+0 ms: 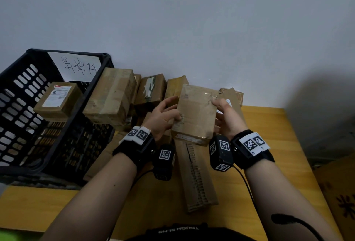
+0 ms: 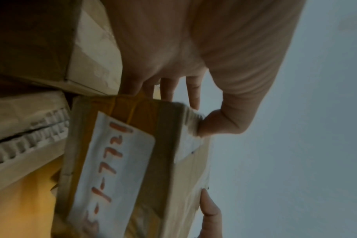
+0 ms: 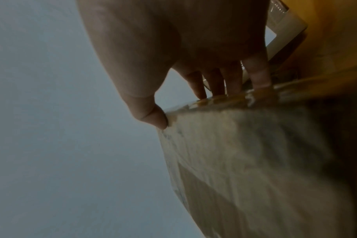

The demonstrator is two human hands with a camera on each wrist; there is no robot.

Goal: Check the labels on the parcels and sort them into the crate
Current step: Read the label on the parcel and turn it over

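Note:
I hold a brown cardboard parcel up above the table with both hands. My left hand grips its left edge, thumb on the near face and fingers behind. My right hand grips the right edge the same way. In the left wrist view the parcel carries a white label with red handwritten digits on its underside. The right wrist view is blurred and shows my thumb on the parcel corner. The black slotted crate stands at the left, with a labelled box inside.
Several more cardboard parcels are stacked along the wall between the crate and my hands. A long torn corrugated box lies on the yellow wooden table beneath the held parcel. A handwritten paper sign hangs on the crate's far wall.

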